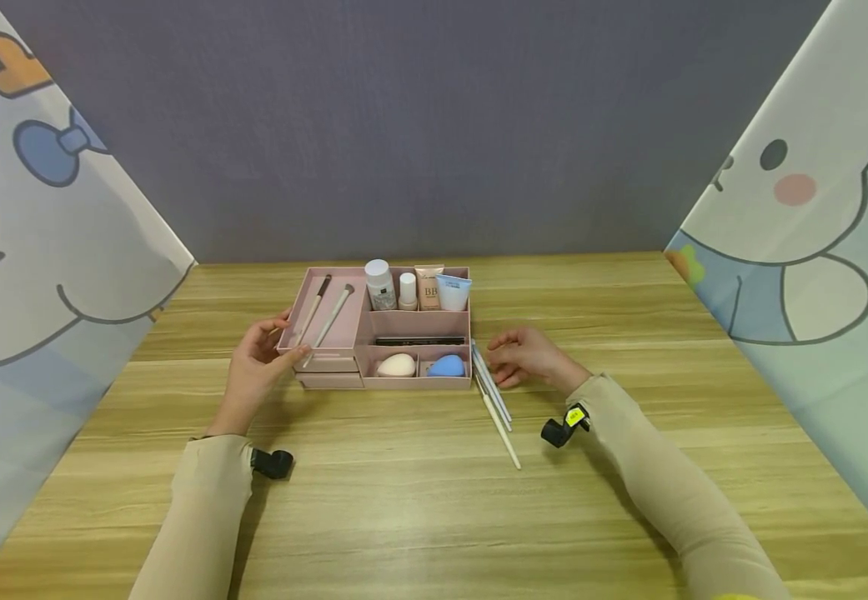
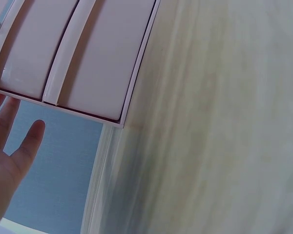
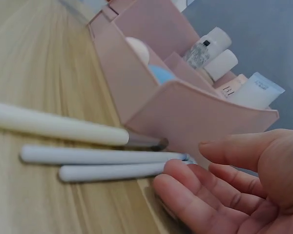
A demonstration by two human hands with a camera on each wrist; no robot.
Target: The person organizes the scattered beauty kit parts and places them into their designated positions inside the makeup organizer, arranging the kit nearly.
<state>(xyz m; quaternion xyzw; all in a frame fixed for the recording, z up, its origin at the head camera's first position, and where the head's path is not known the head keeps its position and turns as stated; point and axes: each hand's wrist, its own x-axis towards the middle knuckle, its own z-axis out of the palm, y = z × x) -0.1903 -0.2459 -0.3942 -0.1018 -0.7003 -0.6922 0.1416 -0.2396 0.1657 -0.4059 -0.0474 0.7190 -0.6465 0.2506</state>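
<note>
A pink cosmetics organizer (image 1: pixel 381 327) stands on the table, with two makeup brushes, a dark one (image 1: pixel 317 304) and a pale one (image 1: pixel 332 317), lying in its left top tray. At its left side is my left hand (image 1: pixel 253 358), fingers along the wall and thumb spread near the front corner. My right hand (image 1: pixel 527 360) hovers at the organizer's right side, fingers loosely bent with nothing between them. Close by its fingertips lie two pale blue brushes (image 3: pixel 102 155) and a cream-handled brush (image 3: pixel 58 124) on the table, heads toward the organizer.
The organizer's back row holds a white-capped bottle (image 1: pixel 380 287), a smaller white-capped bottle (image 1: pixel 407 290), a BB tube (image 1: pixel 428 289) and a pale blue tube (image 1: pixel 454 292). A dark slim stick (image 1: pixel 418 341) lies mid-row. A cream sponge (image 1: pixel 396 365) and a blue sponge (image 1: pixel 446 366) sit in front.
</note>
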